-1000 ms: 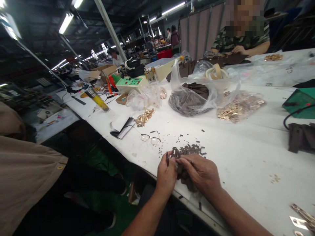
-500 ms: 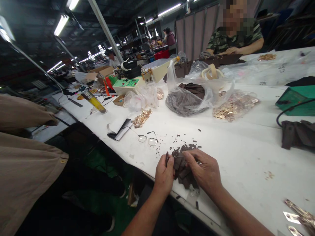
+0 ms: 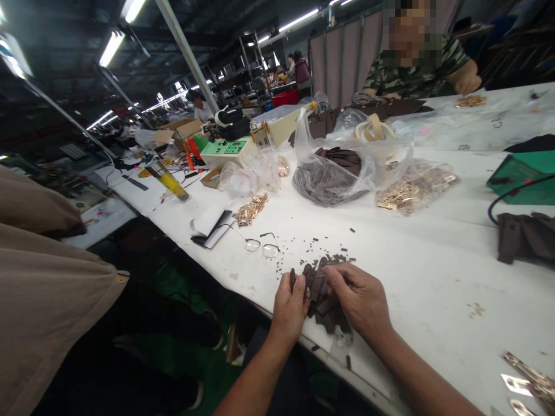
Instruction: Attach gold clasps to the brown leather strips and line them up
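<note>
My left hand is closed on a small dark brown leather-like tab, which stands up between thumb and fingers. Just to its right, my right hand pinches a thin, rod-like tool that points left toward the left hand. Its exact kind is too small to make out. Under and between both hands lies a pile of dark brown tabs on the white table. Tiny dark offcuts are scattered beyond the pile.
Eyeglasses, an open notebook and gold metal clips lie farther back. Beyond them are a plastic bag of brown pieces and a green-panelled machine. More metal pieces lie front right. A co-worker sits opposite.
My hands stay nearly in place, with the rod-like tool shifted slightly between them. The co-worker opposite has moved one hand out toward the small gold pile. The person at left has shifted slightly.
</note>
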`<action>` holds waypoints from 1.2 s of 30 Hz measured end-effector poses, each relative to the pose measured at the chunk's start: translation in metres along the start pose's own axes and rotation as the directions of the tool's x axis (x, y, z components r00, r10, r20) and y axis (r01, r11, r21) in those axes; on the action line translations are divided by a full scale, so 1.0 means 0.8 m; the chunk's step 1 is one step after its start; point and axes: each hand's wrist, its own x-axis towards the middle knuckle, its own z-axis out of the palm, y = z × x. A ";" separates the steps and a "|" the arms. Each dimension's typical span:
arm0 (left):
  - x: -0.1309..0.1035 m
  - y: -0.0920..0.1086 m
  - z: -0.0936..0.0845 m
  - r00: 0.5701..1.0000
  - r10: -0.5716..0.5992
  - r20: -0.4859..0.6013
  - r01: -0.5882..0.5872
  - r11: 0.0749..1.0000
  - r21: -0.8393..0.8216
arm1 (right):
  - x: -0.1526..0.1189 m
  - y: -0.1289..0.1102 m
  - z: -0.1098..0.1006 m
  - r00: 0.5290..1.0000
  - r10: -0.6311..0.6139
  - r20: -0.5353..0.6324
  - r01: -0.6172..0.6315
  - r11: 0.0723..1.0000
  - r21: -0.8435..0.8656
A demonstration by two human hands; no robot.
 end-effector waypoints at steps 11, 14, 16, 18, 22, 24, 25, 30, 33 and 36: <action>-0.001 0.003 -0.001 0.998 -0.058 0.008 0.059 0.998 -0.037 | -0.001 0.001 0.000 1.000 -0.001 0.001 0.001 1.000 0.015; -0.003 0.003 -0.001 0.999 -0.054 0.002 0.054 0.998 -0.024 | 0.000 0.001 0.002 1.000 -0.005 0.005 0.005 1.000 0.012; -0.003 0.002 -0.001 0.999 -0.034 0.005 0.034 0.999 -0.014 | 0.000 0.001 0.003 1.000 -0.005 0.006 0.005 1.000 0.013; -0.003 0.001 -0.002 1.000 -0.005 0.014 0.005 1.000 0.006 | -0.001 0.001 0.003 1.000 -0.007 0.009 0.007 1.000 0.014; -0.004 0.001 -0.003 1.000 0.024 0.018 -0.025 0.999 0.048 | -0.003 0.001 0.002 1.000 -0.007 0.011 0.007 1.000 0.012; -0.005 0.003 -0.004 0.999 0.038 0.021 -0.039 0.998 0.059 | -0.003 0.001 0.001 1.000 -0.007 0.011 0.007 1.000 0.014; -0.005 0.003 -0.004 0.999 0.045 0.025 -0.046 0.997 0.059 | -0.003 0.001 0.001 1.000 -0.008 0.011 0.008 1.000 0.014; -0.006 0.002 -0.003 0.999 0.051 0.008 -0.052 0.997 0.052 | -0.001 -0.003 0.000 1.000 -0.010 0.009 0.010 1.000 0.007; -0.005 0.002 -0.001 0.999 0.051 0.015 -0.052 0.994 0.094 | -0.002 -0.003 0.000 1.000 -0.003 0.018 0.003 1.000 0.014; -0.005 0.007 -0.002 0.997 0.068 0.022 -0.070 0.989 0.130 | -0.003 0.000 0.003 0.999 0.006 0.037 -0.007 0.999 0.049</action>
